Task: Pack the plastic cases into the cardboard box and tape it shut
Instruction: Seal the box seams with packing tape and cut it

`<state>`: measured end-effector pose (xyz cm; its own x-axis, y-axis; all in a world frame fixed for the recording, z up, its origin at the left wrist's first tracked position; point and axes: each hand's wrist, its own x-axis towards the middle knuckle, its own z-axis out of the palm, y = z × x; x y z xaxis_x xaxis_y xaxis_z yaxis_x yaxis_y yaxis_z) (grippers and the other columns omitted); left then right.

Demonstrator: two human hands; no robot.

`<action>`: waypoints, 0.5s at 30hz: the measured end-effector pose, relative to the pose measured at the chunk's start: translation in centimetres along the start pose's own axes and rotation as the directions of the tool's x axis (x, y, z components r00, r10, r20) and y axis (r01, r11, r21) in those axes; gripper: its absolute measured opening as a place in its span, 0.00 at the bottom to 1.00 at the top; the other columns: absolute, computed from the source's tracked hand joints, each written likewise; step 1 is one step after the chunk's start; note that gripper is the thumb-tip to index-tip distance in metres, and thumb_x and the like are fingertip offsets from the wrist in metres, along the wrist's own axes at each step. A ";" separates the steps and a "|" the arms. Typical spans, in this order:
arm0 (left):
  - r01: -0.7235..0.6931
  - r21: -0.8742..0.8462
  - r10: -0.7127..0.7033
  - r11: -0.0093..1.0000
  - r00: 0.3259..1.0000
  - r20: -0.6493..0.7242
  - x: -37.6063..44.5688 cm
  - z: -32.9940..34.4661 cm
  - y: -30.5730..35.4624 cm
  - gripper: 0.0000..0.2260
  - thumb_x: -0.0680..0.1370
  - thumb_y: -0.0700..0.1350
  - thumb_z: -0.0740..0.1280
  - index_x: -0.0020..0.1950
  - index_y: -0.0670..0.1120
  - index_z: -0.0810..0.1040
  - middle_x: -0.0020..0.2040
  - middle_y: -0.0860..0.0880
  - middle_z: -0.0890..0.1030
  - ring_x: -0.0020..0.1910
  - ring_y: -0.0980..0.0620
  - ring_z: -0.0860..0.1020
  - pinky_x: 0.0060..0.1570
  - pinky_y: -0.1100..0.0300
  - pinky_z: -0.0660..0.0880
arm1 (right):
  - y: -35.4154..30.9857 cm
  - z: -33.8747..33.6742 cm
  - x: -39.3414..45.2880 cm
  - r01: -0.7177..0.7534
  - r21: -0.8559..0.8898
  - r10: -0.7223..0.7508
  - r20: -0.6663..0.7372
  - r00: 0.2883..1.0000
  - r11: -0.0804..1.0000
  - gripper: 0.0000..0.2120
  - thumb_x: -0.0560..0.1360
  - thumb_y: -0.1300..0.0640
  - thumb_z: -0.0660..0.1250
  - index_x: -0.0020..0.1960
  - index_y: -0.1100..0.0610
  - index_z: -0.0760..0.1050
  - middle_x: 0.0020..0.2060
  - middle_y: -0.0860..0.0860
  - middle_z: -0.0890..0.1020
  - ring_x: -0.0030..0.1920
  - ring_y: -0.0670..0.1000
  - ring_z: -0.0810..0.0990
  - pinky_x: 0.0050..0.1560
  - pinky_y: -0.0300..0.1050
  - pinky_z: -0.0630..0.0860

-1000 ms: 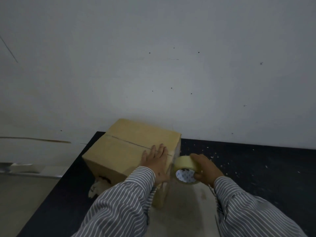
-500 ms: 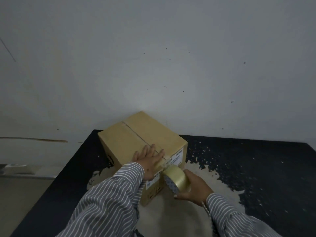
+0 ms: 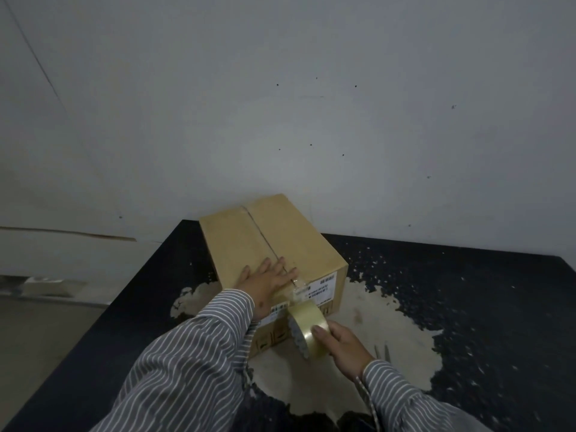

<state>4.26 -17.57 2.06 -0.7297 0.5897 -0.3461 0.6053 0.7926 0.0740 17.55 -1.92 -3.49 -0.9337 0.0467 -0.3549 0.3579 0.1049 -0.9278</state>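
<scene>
Looking from my seat, I see the cardboard box (image 3: 274,244) on the worn black table (image 3: 467,307) against the wall at twelve o'clock, flaps closed. My left hand (image 3: 268,280) presses flat, fingers spread, near the seam's front end, apparently anchoring the tape start. At five o'clock my right hand (image 3: 341,341) grips the tape roll (image 3: 307,327), fingers curled around it.

Grey wall (image 3: 311,104) — black table (image 3: 483,307) (surface worn pale).
</scene>
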 end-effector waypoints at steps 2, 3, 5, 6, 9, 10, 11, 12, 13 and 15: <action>0.012 -0.074 -0.014 0.997 0.999 -0.032 -0.1 0.5 0.1 0.36 0.77 0.45 0.63 0.75 0.61 0.42 0.77 0.53 0.39 0.76 0.49 0.38 0.72 0.41 0.40 | -0.1 0.2 0.1 0.000 0.013 0.000 -0.016 1.000 1.000 0.08 0.79 0.54 0.59 0.48 0.49 0.77 0.46 0.46 0.82 0.47 0.45 0.79 0.43 0.37 0.73; 0.016 -0.121 -0.021 0.993 0.999 -0.043 -0.2 0.6 0.1 0.32 0.78 0.50 0.61 0.75 0.61 0.43 0.78 0.54 0.39 0.76 0.49 0.38 0.72 0.42 0.39 | -0.1 0.2 0.1 0.002 0.013 -0.002 -0.023 1.000 1.000 0.08 0.79 0.53 0.59 0.48 0.49 0.77 0.47 0.47 0.82 0.47 0.46 0.78 0.44 0.38 0.72; 0.018 -0.191 -0.030 0.981 0.998 -0.059 -0.3 0.5 0.3 0.28 0.78 0.58 0.56 0.75 0.62 0.46 0.78 0.55 0.41 0.76 0.51 0.39 0.72 0.43 0.37 | -0.2 0.3 0.4 -0.002 0.011 0.002 -0.042 0.999 1.000 0.08 0.79 0.52 0.59 0.48 0.49 0.77 0.46 0.47 0.81 0.47 0.47 0.78 0.44 0.40 0.72; 0.022 -0.212 -0.037 0.977 0.997 -0.068 -0.4 0.4 0.5 0.27 0.78 0.60 0.54 0.75 0.62 0.48 0.78 0.55 0.42 0.76 0.51 0.40 0.72 0.43 0.38 | -0.1 0.3 0.4 -0.007 0.010 0.008 -0.049 0.999 1.000 0.08 0.79 0.52 0.59 0.48 0.50 0.77 0.46 0.48 0.82 0.48 0.48 0.78 0.45 0.41 0.72; 0.051 -0.248 -0.088 0.967 0.986 -0.140 -0.8 0.3 1.3 0.24 0.79 0.60 0.53 0.74 0.61 0.53 0.78 0.56 0.46 0.77 0.51 0.43 0.73 0.43 0.41 | 0.6 0.9 0.6 -0.031 0.007 0.031 -0.073 0.997 1.000 0.09 0.79 0.50 0.59 0.48 0.51 0.77 0.46 0.50 0.82 0.49 0.52 0.80 0.47 0.43 0.74; 0.065 -0.244 -0.109 0.968 0.979 -0.172 -1.0 0.4 1.6 0.23 0.79 0.59 0.54 0.74 0.61 0.55 0.78 0.56 0.47 0.77 0.51 0.45 0.74 0.43 0.42 | 0.8 1.1 0.6 -0.034 0.002 0.034 -0.085 0.996 0.999 0.09 0.79 0.50 0.59 0.48 0.50 0.77 0.46 0.50 0.83 0.49 0.52 0.80 0.46 0.43 0.74; 0.076 -0.221 -0.123 0.972 0.971 -0.204 -1.0 0.5 1.9 0.23 0.79 0.59 0.54 0.74 0.61 0.55 0.78 0.56 0.48 0.77 0.51 0.46 0.74 0.43 0.43 | 1.0 1.3 0.6 -0.035 -0.005 0.034 -0.099 0.994 0.999 0.09 0.78 0.50 0.59 0.47 0.50 0.77 0.46 0.49 0.83 0.49 0.52 0.80 0.46 0.43 0.75; 0.086 -0.187 -0.130 0.978 0.964 -0.232 -1.1 0.8 2.1 0.23 0.79 0.59 0.54 0.74 0.61 0.55 0.78 0.56 0.48 0.77 0.51 0.47 0.73 0.43 0.45 | 1.1 1.4 0.6 -0.034 -0.014 0.032 -0.110 0.993 0.999 0.09 0.78 0.49 0.59 0.47 0.50 0.77 0.46 0.49 0.82 0.49 0.51 0.80 0.45 0.43 0.75; 0.093 -0.154 -0.132 0.984 0.957 -0.260 -1.1 1.0 2.3 0.23 0.79 0.59 0.54 0.74 0.60 0.55 0.78 0.56 0.49 0.77 0.51 0.47 0.73 0.43 0.46 | 1.0 1.4 0.7 -0.035 -0.027 0.032 -0.115 0.993 0.999 0.09 0.78 0.49 0.59 0.46 0.50 0.77 0.46 0.49 0.82 0.48 0.50 0.80 0.44 0.42 0.74; 0.105 -0.120 -0.136 0.987 0.948 -0.288 -1.0 1.3 2.3 0.24 0.79 0.59 0.53 0.74 0.60 0.54 0.78 0.56 0.49 0.77 0.51 0.48 0.73 0.43 0.47 | 0.7 1.4 0.8 -0.043 -0.047 0.038 -0.110 0.993 0.998 0.09 0.78 0.48 0.59 0.46 0.50 0.76 0.45 0.49 0.81 0.46 0.49 0.79 0.41 0.41 0.73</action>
<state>6.76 -16.54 1.35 -0.8656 0.4959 -0.0690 0.4826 0.8631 0.1485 17.03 -3.17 -4.63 -0.9133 0.1592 -0.3750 0.3977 0.1498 -0.9052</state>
